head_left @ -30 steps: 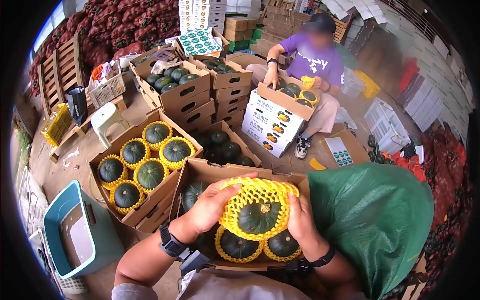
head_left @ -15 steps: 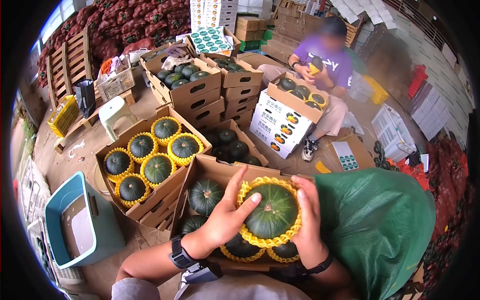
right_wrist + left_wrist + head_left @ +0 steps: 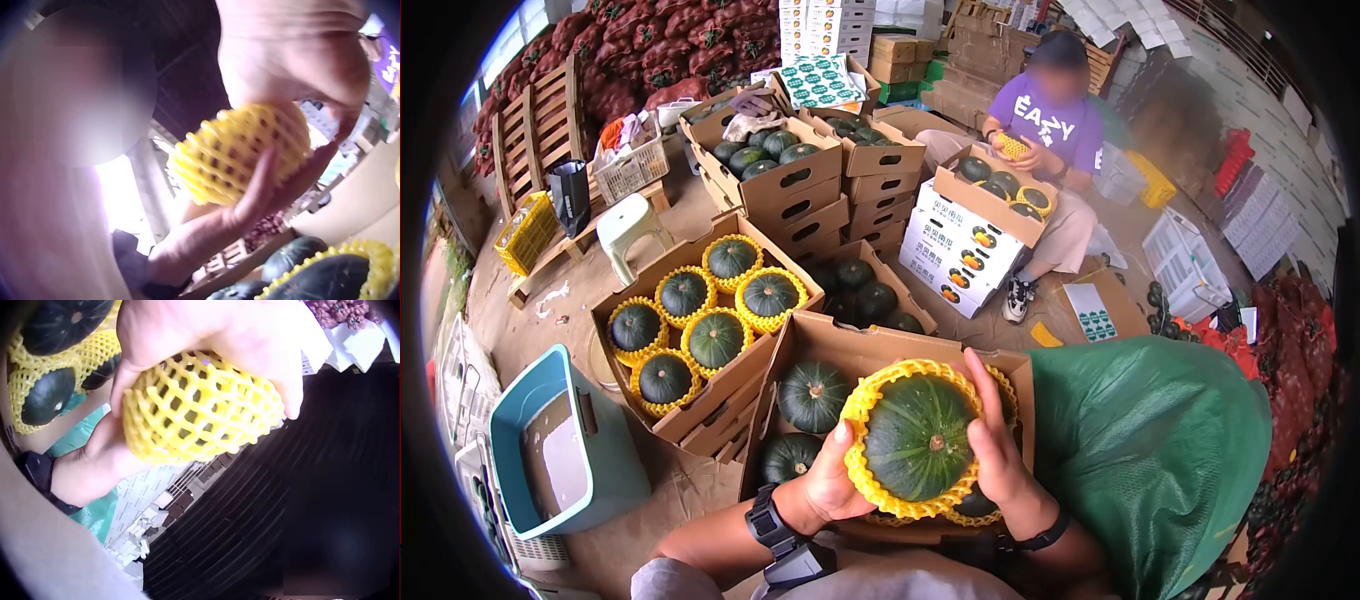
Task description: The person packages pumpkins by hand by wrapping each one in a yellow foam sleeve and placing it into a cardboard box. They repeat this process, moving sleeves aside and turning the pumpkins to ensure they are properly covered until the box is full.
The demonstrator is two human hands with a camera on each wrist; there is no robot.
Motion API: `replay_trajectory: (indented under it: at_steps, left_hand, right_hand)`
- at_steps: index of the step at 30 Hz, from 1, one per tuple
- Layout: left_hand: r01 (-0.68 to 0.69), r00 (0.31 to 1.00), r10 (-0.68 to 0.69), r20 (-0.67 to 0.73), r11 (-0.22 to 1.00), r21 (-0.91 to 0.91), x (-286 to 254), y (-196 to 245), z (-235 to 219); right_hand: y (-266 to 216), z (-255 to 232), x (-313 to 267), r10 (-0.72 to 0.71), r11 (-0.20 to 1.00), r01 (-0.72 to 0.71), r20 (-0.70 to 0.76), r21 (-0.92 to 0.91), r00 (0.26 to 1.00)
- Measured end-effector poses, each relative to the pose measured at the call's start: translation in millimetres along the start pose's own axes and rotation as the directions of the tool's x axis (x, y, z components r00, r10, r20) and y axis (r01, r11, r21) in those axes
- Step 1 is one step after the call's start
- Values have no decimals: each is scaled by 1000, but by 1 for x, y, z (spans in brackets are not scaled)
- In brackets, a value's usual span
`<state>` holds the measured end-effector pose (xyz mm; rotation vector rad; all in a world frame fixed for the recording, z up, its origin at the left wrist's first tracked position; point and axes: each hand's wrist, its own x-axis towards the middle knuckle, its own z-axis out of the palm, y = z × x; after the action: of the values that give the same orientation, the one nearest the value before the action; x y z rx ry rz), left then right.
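Between my two hands, over an open cardboard box, is a dark green pumpkin in a yellow foam net. My left hand grips its left side, thumb on the net's edge. The right hand holds the opposite side, its thumb against the green skin and its fingers behind. The left wrist view shows the mesh wrapped round the pumpkin under my left palm. In the box lie bare pumpkins on the left and netted ones beneath the held pumpkin, partly hidden.
Another box of netted pumpkins stands to the left, near a blue tub. A green sack bulges at the right. Stacked boxes stand ahead. Beyond, a seated person handles a yellow-netted item over a box.
The netted pumpkin has turned in my hands, showing its side, then its green face, and now sits slightly left and lower. The seated person has brought both hands together on a netted item.
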<state>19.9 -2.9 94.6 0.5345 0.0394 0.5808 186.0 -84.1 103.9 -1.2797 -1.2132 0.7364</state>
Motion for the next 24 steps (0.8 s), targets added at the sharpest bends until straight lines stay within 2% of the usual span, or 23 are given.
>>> replay_trajectory:
  at_steps: [1, 2, 3, 5, 6, 7, 8, 9, 10, 11, 12, 13, 14, 15, 16, 17, 18, 19, 21, 23, 24]
  left_hand:
    - [60, 998, -59, 10, 997, -48, -2, 3, 2]
    - [153, 988, -152, 26, 987, -53, -1, 11, -4]
    - [139, 990, -139, 4, 990, 2, 1, 14, 1]
    - [60, 990, -5, -141, 919, 390, 6, 12, 16]
    - [34, 996, 10, -92, 885, 465, 9, 13, 15]
    - [57, 995, -11, -94, 861, 505, 13, 19, 12]
    - [160, 985, -104, -137, 842, 515, 14, 31, 11]
    - [262, 964, -194, -181, 812, 521, 15, 45, 8]
    - [301, 954, -216, -210, 681, 668, 19, 59, 0]
    - [308, 950, -200, -239, 477, 823, 24, 74, -9]
    - [157, 979, -135, -151, 29, 987, 30, 83, -33]
    - [-16, 992, -120, -39, -433, 901, 34, 88, -47]
    - [-80, 981, -190, -47, -607, 790, 31, 89, -53]
    - [-150, 965, -252, -68, -750, 645, 29, 89, -54]
    - [-223, 947, -304, -103, -853, 471, 28, 89, -54]
    - [-190, 948, -288, -134, -853, 486, 30, 90, -55]
    - [-158, 947, -273, -167, -852, 499, 33, 91, -57]
    - [-126, 944, -261, -201, -850, 512, 36, 92, -59]
    - [-117, 955, -236, -179, -856, 503, 37, 93, -64]
    - [-79, 969, -183, -167, -867, 491, 33, 90, -67]
    - [-2, 977, -110, -182, -859, 512, 34, 87, -68]
  right_hand:
    - [-2, -4, 3, -46, 934, 68, 71, -349, 996]
    - [-10, -7, 3, -61, 895, 112, 132, -432, 989]
    - [-13, -7, 6, -214, 854, 311, 263, -418, 941]
    - [-22, 1, 14, -137, 838, 324, 405, -440, 904]
    - [-16, -4, 22, -121, 884, 285, 407, -370, 905]
    - [-20, -6, 31, -95, 965, 186, 413, -186, 906]
    - [-13, -9, 38, -35, 999, 44, 405, -12, 914]
    - [-6, -12, 44, 25, 981, -100, 408, 163, 913]
    - [-12, -7, 48, 60, 913, -196, 359, 358, 931]
    - [-7, -8, 52, 139, 852, -280, 325, 442, 935]
    - [-1, -7, 57, 152, 879, -268, 301, 395, 941]
    - [9, -6, 61, 164, 902, -256, 273, 347, 948]
    - [27, -7, 65, 76, 982, -118, 269, 147, 960]
    - [42, -6, 64, -4, 936, 82, 222, -342, 975]
    - [39, 3, 60, -47, 816, 185, 255, -548, 966]
    - [37, 13, 58, -83, 641, 279, 297, -715, 951]
    - [38, 20, 56, 27, 540, 260, 325, -800, 945]
    - [37, 24, 58, 291, 444, 166, 317, -880, 903]
    - [36, 36, 66, 497, 344, 71, 246, -936, 832]
    - [32, 39, 68, 516, 327, 74, 243, -942, 821]
    - [32, 40, 68, 525, 315, 73, 238, -946, 817]
